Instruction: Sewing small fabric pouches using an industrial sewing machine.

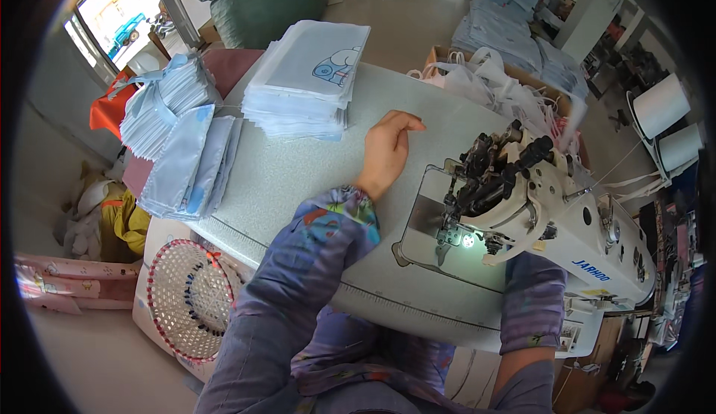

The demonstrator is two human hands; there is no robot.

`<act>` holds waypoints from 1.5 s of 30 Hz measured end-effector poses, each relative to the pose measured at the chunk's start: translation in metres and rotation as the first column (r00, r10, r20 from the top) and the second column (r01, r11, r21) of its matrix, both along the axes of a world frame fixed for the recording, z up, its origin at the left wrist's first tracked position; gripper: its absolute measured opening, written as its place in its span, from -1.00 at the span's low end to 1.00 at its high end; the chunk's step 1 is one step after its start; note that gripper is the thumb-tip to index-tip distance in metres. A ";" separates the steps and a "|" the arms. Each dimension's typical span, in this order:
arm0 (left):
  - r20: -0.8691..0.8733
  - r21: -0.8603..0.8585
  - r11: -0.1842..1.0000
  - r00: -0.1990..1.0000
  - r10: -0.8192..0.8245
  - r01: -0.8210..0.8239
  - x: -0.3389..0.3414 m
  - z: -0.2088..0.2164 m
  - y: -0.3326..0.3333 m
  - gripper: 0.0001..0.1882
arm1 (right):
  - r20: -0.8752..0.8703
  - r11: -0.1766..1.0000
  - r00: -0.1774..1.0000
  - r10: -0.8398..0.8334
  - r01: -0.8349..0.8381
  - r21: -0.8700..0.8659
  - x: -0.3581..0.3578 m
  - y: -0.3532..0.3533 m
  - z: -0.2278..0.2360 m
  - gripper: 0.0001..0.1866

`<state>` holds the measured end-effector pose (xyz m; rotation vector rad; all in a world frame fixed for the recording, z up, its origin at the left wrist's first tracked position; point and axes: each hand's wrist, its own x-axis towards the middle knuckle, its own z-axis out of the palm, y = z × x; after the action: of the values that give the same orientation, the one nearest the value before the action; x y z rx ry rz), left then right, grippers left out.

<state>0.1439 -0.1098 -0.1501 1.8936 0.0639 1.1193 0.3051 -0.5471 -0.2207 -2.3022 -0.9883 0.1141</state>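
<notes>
My left hand [384, 151] rests over the grey sewing table [291, 171], fingers loosely bent to the right, with nothing visible in it. It lies between a stack of pale blue fabric pieces [302, 93] and a white sewing machine [563, 212]. A cartoon figure is printed on the stack's top piece. The machine's small lamp lights the metal plate [423, 233] beneath the needle area. My right forearm, in a purple patterned sleeve [533, 302], reaches behind the machine head, which hides my right hand.
At the table's left edge lie tied bundles of light blue fabric [168, 108] and folded pieces [179, 168]. A woven basket [190, 298] stands below them. Beyond the machine is a cardboard box [440, 57] of white straps. Thread cones [660, 108] stand at right.
</notes>
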 end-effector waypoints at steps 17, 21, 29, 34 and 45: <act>-0.334 0.738 0.670 0.820 0.464 -0.078 -0.112 0.106 0.139 -0.42 | 0.240 0.982 0.963 -0.121 0.152 -0.112 -0.202 0.024 0.110 -0.50; -0.432 0.559 0.829 0.856 0.284 0.008 -0.117 0.115 0.154 -0.63 | 0.168 0.979 0.966 -0.196 0.204 -0.028 -0.232 0.024 0.105 -0.49; -0.571 0.339 0.923 0.820 0.049 0.181 -0.115 0.120 0.185 -0.67 | 0.083 0.976 0.973 -0.213 0.208 0.071 -0.261 0.047 0.106 -0.48; -0.593 0.297 0.920 0.805 -0.031 0.255 -0.111 0.121 0.200 -0.64 | 0.030 0.966 0.976 -0.217 0.211 0.146 -0.268 0.053 0.103 -0.48; -0.435 0.567 0.823 0.858 0.274 0.025 -0.110 0.111 0.177 -0.70 | 0.170 0.979 0.971 -0.169 0.145 0.142 -0.282 0.052 0.081 -0.54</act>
<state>0.0340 0.0674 -0.0389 2.7227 0.1754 0.7360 0.0232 -0.4955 -0.1393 -2.2909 -0.8687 -0.2224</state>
